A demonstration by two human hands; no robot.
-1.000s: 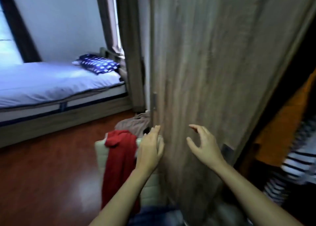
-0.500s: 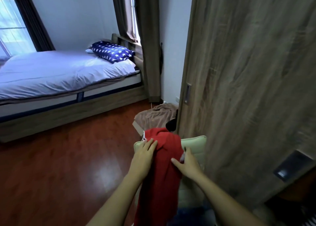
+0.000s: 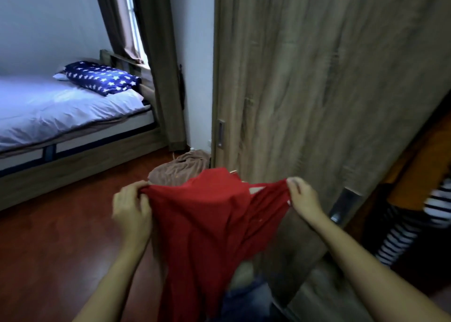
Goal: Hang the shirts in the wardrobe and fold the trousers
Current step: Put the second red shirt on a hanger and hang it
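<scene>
**Red shirt held spread between both hands, in front of the wardrobe door**

Wood-grain wardrobe door [image 3: 317, 77] fills upper right of frame. Red-brown floor [image 3: 61, 236] takes lower left. Bed [image 3: 61, 107] with pale sheet at left edge, mid-height. Red shirt [image 3: 207, 224] at lower centre, off the floor, stretched sideways between the hands and hanging down out of the bottom edge. Curtain [image 3: 161, 65] hangs upper centre, left of the door. At the right edge, inside the wardrobe opening, an orange garment [image 3: 419, 170] above a striped garment [image 3: 415, 229]. Brown cloth [image 3: 180, 168] heaped on the floor at centre, just behind the shirt's top. Star-print pillow [image 3: 102, 77] on the bed, upper left. Blurred blue fabric [image 3: 246, 299] at bottom centre, partly hidden by the shirt; what it is can't be told. Left hand [image 3: 131, 209], left of centre: grip clamped on the shirt's left edge, fingers curled round bunched cloth. Right hand [image 3: 305, 197], right of centre: grip pinching the shirt's right edge. Recessed handle [image 3: 220, 134] on the door's left edge.
</scene>
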